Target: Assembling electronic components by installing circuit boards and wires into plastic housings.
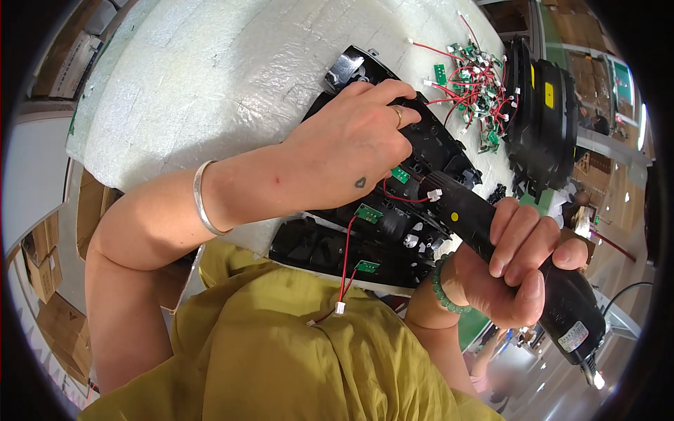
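Observation:
My right hand [523, 263], with a green bead bracelet at the wrist, is closed around a black corded electric screwdriver [474, 221]. Its front end points up and left at a row of black plastic housings [439, 151]. My left hand [351, 130] lies over the farther housings, fingers bent down onto one of them; the thumb and part of the grip are hidden. Small green circuit boards [368, 213] sit in the nearer housings. Red wires run from them, and one white connector [340, 307] hangs over the near edge, against the olive clothing.
A tangled pile of green boards with red wires [481, 91] lies at the far right of the foam-covered table [232, 63]. Beside it stand stacked black plastic parts [537, 119]. Cardboard boxes [45, 263] are on the left. Another person [484, 361] is blurred in the background.

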Tool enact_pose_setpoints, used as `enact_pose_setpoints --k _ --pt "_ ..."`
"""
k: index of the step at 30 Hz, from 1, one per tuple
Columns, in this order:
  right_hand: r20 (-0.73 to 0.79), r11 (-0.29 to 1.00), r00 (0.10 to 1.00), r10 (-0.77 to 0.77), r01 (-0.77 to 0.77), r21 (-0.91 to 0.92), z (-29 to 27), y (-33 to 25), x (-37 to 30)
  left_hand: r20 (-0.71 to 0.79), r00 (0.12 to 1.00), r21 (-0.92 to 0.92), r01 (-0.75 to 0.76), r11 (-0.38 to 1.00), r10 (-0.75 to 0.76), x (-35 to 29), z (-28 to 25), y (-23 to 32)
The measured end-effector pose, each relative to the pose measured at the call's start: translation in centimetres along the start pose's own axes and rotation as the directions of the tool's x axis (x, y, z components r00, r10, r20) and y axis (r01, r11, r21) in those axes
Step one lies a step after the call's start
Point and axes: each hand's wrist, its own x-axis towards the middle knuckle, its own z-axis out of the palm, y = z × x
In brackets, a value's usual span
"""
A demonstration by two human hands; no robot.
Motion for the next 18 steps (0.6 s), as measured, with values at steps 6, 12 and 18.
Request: enact_pose_setpoints --k 6,12,18 --pt "0.134 0.993 0.991 0.007 0.008 -0.114 0.8 0.3 0.4 0.015 1.0 0.031 0.013 0.999 -0.014 -0.2 0.1 0.2" --pt "0.156 0.993 0.987 0.036 -0.017 -0.117 0.7 0.1 0.3 0.024 1.0 0.026 0.019 0.999 -0.02 -0.1 0.2 0.5" --pt "0.185 0.994 0.978 0.099 -0.087 -0.073 -0.1 0.1 0.7 -0.097 0.993 -0.041 -0.069 0.997 0.065 0.1 0.7 -0.7"
